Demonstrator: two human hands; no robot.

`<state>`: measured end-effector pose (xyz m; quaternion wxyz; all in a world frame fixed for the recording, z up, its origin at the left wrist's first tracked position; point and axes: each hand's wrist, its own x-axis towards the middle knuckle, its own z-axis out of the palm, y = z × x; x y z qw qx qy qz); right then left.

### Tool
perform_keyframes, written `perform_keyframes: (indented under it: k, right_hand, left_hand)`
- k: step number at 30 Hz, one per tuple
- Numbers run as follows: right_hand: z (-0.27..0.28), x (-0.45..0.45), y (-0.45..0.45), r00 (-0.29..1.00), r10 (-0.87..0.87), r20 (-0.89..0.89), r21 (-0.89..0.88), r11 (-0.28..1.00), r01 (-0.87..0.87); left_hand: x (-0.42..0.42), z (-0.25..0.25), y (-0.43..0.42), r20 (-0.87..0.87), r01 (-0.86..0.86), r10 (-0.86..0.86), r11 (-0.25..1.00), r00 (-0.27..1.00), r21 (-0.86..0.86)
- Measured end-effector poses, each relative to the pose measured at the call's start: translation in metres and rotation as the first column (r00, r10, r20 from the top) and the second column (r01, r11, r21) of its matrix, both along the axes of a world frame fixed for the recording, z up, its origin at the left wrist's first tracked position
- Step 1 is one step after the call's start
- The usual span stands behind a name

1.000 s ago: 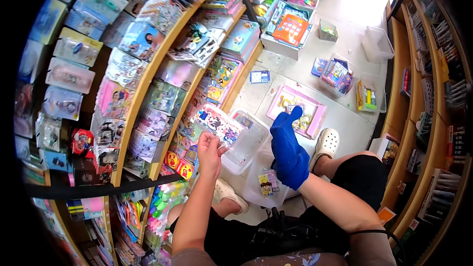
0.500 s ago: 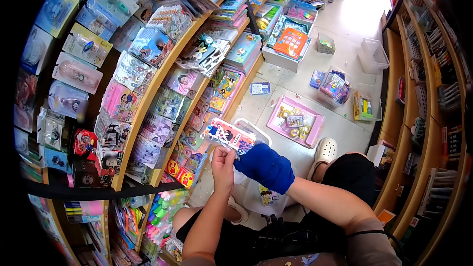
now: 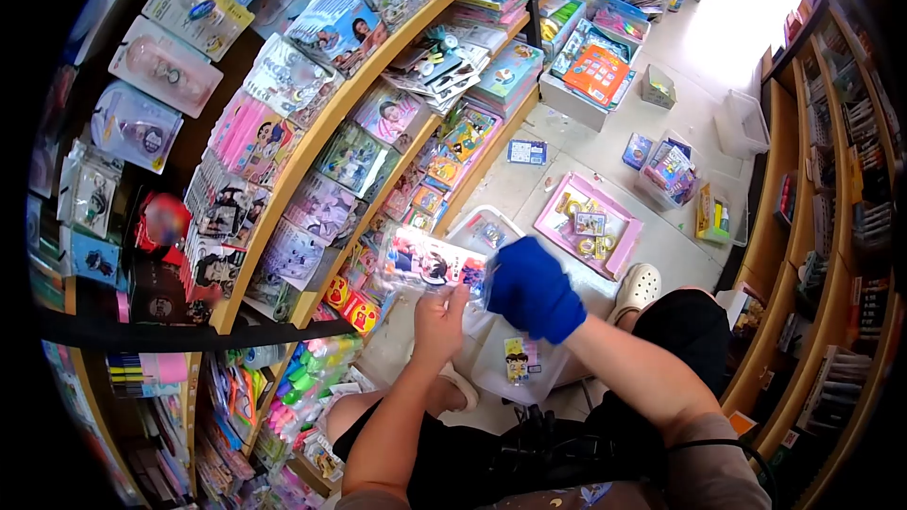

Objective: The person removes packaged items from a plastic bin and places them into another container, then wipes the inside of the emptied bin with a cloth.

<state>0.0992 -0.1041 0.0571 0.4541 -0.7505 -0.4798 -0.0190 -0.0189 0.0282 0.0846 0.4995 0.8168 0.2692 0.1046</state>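
A flat cartoon-print packet [image 3: 433,263] in clear plastic is held out over a clear plastic bin [image 3: 522,359]. My left hand [image 3: 440,323] is bare and pinches the packet's lower edge, with the thumb on its printed face. A blue glove covers my right hand [image 3: 535,291], which is closed at the packet's right end; its fingertips are hidden. Inside the bin lies a small yellow cartoon packet [image 3: 517,365]. Another clear tub rim [image 3: 472,217] shows just behind the held packet.
Shelves of packaged goods [image 3: 312,146] rise on the left, and a wooden shelf unit [image 3: 803,255] stands on the right. On the tiled floor are a pink tray [image 3: 619,260], a tub of packets [image 3: 673,178] and a white box [image 3: 576,111] of books.
The packet has turned more squarely towards me, showing more of its face. My gloved right hand has shifted right and up, off the packet's face to its end. The view has swung left.
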Motion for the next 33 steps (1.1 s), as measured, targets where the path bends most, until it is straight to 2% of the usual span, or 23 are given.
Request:
perform_keyframes:
  k: [2, 4, 5, 6, 7, 8, 9, 10, 11, 12, 13, 15, 17, 18, 19, 21, 24, 25, 26, 28, 29, 32, 33]
  right_hand:
    - [-0.006, 0.022, -0.009, 0.991, -0.071, -0.109, -0.063, 0.996, 0.064]
    - [-0.010, 0.022, 0.001, 0.956, -0.241, -0.168, -0.020, 0.970, 0.241]
    - [-0.009, 0.019, 0.000, 0.949, -0.230, -0.214, -0.076, 0.973, 0.219]
    - [-0.020, 0.018, 0.002, 0.907, -0.010, -0.421, 0.085, 0.995, 0.051]
    - [-0.031, 0.016, 0.004, 0.779, 0.213, -0.590, 0.256, 0.964, -0.070]
    - [-0.059, 0.009, 0.006, 0.688, 0.265, -0.676, 0.319, 0.946, -0.052]
    - [-0.058, -0.003, 0.010, 0.585, 0.317, -0.746, 0.376, 0.926, -0.022]
    - [-0.056, -0.008, 0.010, 0.668, 0.285, -0.688, 0.333, 0.941, -0.058]
    - [-0.053, -0.009, 0.006, 0.835, 0.209, -0.509, 0.221, 0.969, -0.108]
    - [-0.014, -0.008, 0.005, 0.952, 0.141, -0.273, 0.096, 0.988, -0.119]
    - [0.010, -0.007, 0.010, 0.986, 0.125, -0.109, 0.037, 0.992, -0.121]
    - [0.027, -0.011, 0.019, 0.991, 0.135, 0.002, 0.054, 0.989, -0.135]
    - [-0.003, -0.023, 0.025, 0.982, 0.156, -0.110, 0.268, 0.956, -0.121]
    - [-0.002, -0.023, 0.023, 0.978, 0.147, -0.148, 0.304, 0.948, -0.097]
    - [-0.001, -0.024, 0.021, 0.973, 0.141, -0.184, 0.341, 0.937, -0.071]
    - [0.002, -0.020, 0.009, 0.970, 0.143, -0.196, 0.191, 0.976, -0.105]
    - [0.012, -0.008, -0.005, 0.977, 0.052, -0.209, 0.054, 0.998, -0.042]
    - [0.009, -0.001, -0.002, 0.999, -0.015, -0.040, 0.353, 0.935, 0.028]
    - [0.012, 0.009, -0.008, 0.996, 0.023, -0.086, 0.071, 0.997, -0.017]
    - [0.000, 0.024, -0.003, 0.942, -0.330, -0.058, 0.158, 0.929, 0.335]
    - [-0.010, 0.039, -0.009, 0.954, -0.299, 0.002, 0.070, 0.952, 0.298]
    - [0.032, 0.034, -0.025, 0.911, -0.412, -0.018, -0.150, 0.902, 0.405]
    - [0.049, 0.025, -0.022, 0.878, -0.478, -0.034, -0.086, 0.877, 0.474]
  left_hand:
    - [-0.010, -0.016, 0.012, 0.064, -0.033, 0.049, 0.975, 0.997, -0.222]
    - [-0.012, -0.010, 0.013, 0.179, -0.050, 0.125, 0.925, 0.976, -0.378]
    - [-0.015, -0.016, 0.015, 0.202, -0.060, 0.147, 0.921, 0.968, -0.385]
    - [-0.016, -0.017, 0.017, 0.204, -0.060, 0.143, 0.929, 0.968, -0.365]
    - [-0.017, -0.019, 0.019, 0.204, -0.061, 0.139, 0.936, 0.969, -0.348]
    - [-0.019, -0.021, 0.019, 0.201, -0.061, 0.134, 0.941, 0.970, -0.331]
    - [-0.019, -0.020, 0.018, 0.187, -0.063, 0.130, 0.944, 0.974, -0.325]
    - [-0.018, -0.018, 0.017, 0.174, -0.063, 0.124, 0.946, 0.977, -0.317]
    - [-0.017, -0.016, 0.015, 0.161, -0.062, 0.116, 0.950, 0.980, -0.307]
    - [-0.017, -0.016, 0.014, 0.124, -0.051, 0.086, 0.964, 0.989, -0.262]
    - [-0.016, -0.015, 0.012, 0.085, -0.037, 0.056, 0.976, 0.995, -0.216]
    - [-0.013, -0.018, 0.008, 0.076, -0.007, 0.015, 0.995, 0.997, -0.099]
    - [-0.010, -0.029, 0.003, 0.133, 0.022, -0.027, 0.999, 0.991, 0.040]
    - [-0.009, -0.031, 0.000, 0.158, 0.033, -0.050, 0.994, 0.986, 0.108]
    - [-0.008, -0.028, -0.004, 0.126, 0.051, -0.055, 0.998, 0.990, 0.039]
    - [-0.007, -0.025, -0.003, 0.039, 0.120, -0.120, 0.992, 0.992, -0.022]
    - [-0.001, -0.008, -0.002, -0.065, 0.186, -0.196, 0.973, 0.979, -0.137]
    - [-0.001, -0.003, -0.002, -0.095, 0.199, -0.218, 0.964, 0.971, -0.179]
    - [-0.003, -0.005, 0.000, -0.095, 0.159, -0.189, 0.952, 0.977, -0.260]
    - [-0.009, -0.017, 0.004, -0.104, 0.078, -0.131, 0.908, 0.986, -0.411]
    - [-0.013, -0.028, 0.005, -0.051, 0.038, -0.071, 0.873, 0.996, -0.486]
    - [-0.008, -0.017, 0.000, 0.116, 0.004, 0.079, 0.809, 0.990, -0.588]
    - [-0.007, -0.016, 0.002, 0.123, 0.006, 0.081, 0.812, 0.989, -0.583]
